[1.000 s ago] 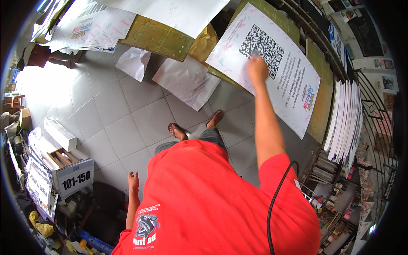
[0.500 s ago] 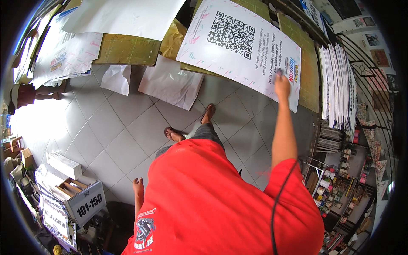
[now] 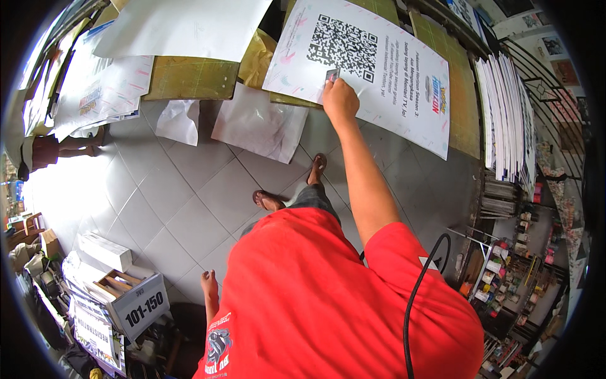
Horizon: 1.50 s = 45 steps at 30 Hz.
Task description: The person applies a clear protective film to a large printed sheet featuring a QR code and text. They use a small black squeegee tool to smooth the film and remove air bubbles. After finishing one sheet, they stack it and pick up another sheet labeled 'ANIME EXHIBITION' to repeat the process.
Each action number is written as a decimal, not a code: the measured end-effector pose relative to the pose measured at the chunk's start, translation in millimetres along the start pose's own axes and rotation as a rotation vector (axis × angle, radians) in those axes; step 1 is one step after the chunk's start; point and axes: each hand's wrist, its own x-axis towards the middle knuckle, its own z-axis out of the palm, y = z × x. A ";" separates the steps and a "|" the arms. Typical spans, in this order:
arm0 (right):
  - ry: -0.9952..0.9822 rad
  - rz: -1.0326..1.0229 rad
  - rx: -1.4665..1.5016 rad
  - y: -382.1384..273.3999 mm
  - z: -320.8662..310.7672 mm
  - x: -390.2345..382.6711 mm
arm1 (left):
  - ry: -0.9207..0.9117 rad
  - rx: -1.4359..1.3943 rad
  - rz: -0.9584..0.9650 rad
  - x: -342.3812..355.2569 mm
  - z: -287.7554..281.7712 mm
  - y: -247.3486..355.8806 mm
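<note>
Under the right hand, a printed board

Beneath the right hand (image 3: 341, 101) lies the board (image 3: 386, 82), white with a square black code (image 3: 343, 47) just beyond the fingers, on a worn green worktop (image 3: 451, 95). Closed fingers pinch a small dark block (image 3: 332, 75) over the board's near edge; whether it touches the surface, I cannot tell. Left of the hand, along the worktop, lie a blank sheet (image 3: 183, 28) and more prints (image 3: 104, 85); to its right, a row of white panels (image 3: 505, 120) stands packed together. Nearer the body spreads grey tiled floor (image 3: 202, 186). Low and well to the left, the left hand (image 3: 209, 282) hangs beside the red shirt (image 3: 341, 290) — too small to tell whether it is spread or curled — with a white sign (image 3: 140, 308) farther left.

Half a second ago the right hand was by the board's right end; now it is nearer the left end, beside the code.
</note>
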 end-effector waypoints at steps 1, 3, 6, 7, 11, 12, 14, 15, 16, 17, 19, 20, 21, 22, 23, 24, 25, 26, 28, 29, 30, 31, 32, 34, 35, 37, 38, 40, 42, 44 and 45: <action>0.000 -0.006 0.025 -5.2 1.9 -0.4 | 0.001 -0.008 0.003 1.6 2.7 0.6; -0.062 -0.032 0.006 -21.5 -0.5 -4.7 | 0.006 -0.012 0.007 -5.6 5.6 4.4; -0.127 -0.274 0.085 -39.5 13.3 5.5 | 0.042 -0.027 0.033 16.3 0.8 -75.7; -0.107 -0.327 0.113 -40.1 15.6 12.6 | 0.057 -0.079 0.051 21.7 9.9 -97.5; -0.131 -0.225 0.161 103.0 -49.0 83.8 | 0.018 0.091 -0.094 -12.5 5.4 -52.4; -0.122 -0.213 0.003 135.5 -68.9 98.5 | -0.024 0.171 -0.064 -29.0 0.2 -15.8; -0.119 -0.269 -0.051 156.6 -81.6 118.4 | -0.014 0.196 -0.041 -43.7 -2.0 -3.3; -0.129 -0.294 -0.060 163.6 -76.4 129.0 | 0.002 0.211 -0.024 -45.8 -5.4 -2.3; -0.138 -0.318 -0.071 169.9 -70.1 139.9 | 0.017 0.181 -0.024 -45.6 -5.7 0.2; -0.155 -0.340 -0.079 175.1 -58.7 145.4 | 0.035 0.157 -0.031 -47.0 -6.6 -0.7; -0.257 -0.411 -0.093 149.9 -63.6 127.4 | 0.066 0.130 0.007 -57.1 -7.4 -0.6; -0.289 -0.481 -0.137 143.6 -62.0 119.4 | 0.071 0.110 0.016 -61.0 -4.0 -3.3; -0.321 -0.550 -0.181 140.1 -57.8 107.9 | 0.076 0.091 0.026 -66.4 0.2 -6.3; -0.270 -0.670 -0.143 134.9 -55.0 89.8 | 0.095 0.111 -0.011 -70.5 8.3 -8.6; -0.283 -0.693 -0.168 129.5 -53.5 76.3 | 0.096 0.116 -0.018 -74.5 17.8 -8.9; -0.294 -0.718 -0.147 123.4 -55.4 61.7 | 0.097 0.123 -0.026 -80.3 27.2 -7.8; -0.299 -0.753 -0.123 125.2 -52.2 51.3 | 0.097 0.129 -0.030 -84.3 36.5 -5.2; -0.303 -0.828 -0.091 123.5 -51.2 42.0 | 0.096 0.101 -0.045 -88.7 46.5 -2.7; -0.334 -0.896 -0.032 126.5 -53.0 46.2 | 0.101 0.058 -0.072 -102.4 69.4 5.2; -0.362 -0.884 -0.003 131.4 -53.9 58.4 | 0.106 0.038 -0.085 -110.9 82.4 15.4; -0.392 -0.874 0.024 136.4 -55.4 73.7 | 0.108 -0.043 -0.104 -118.7 94.7 22.9; -0.365 -0.694 0.084 142.4 -63.3 102.6 | 0.117 -0.055 -0.101 -130.9 107.1 24.2; -0.312 -0.631 0.023 150.0 -73.5 132.5 | 0.122 -0.065 -0.097 -140.9 119.3 23.5; -0.263 -0.596 -0.035 158.7 -74.8 154.9 | 0.116 -0.128 -0.087 -163.9 143.4 24.5; -0.272 -0.631 -0.036 159.5 -68.0 151.6 | 0.114 -0.107 -0.104 -177.7 154.9 26.0; -0.249 -0.735 -0.060 153.6 -53.9 128.7 | 0.152 -0.094 -0.154 -204.2 179.7 29.4; -0.280 -0.734 -0.067 142.8 -49.8 108.0 | 0.143 -0.096 -0.182 -217.6 190.8 31.2; -0.283 -0.874 -0.016 129.4 -42.1 74.8 | 0.128 -0.046 -0.212 -233.1 215.2 14.1; -0.316 -0.940 0.044 130.9 -44.0 70.8 | 0.108 -0.034 -0.236 -238.8 232.6 10.1; -0.439 -0.867 0.142 138.4 -55.5 88.4 | 0.122 -0.048 -0.252 -251.0 248.4 20.6; -0.352 -0.755 0.218 154.6 -58.3 114.5 | 0.138 -0.073 -0.234 -252.4 253.3 19.9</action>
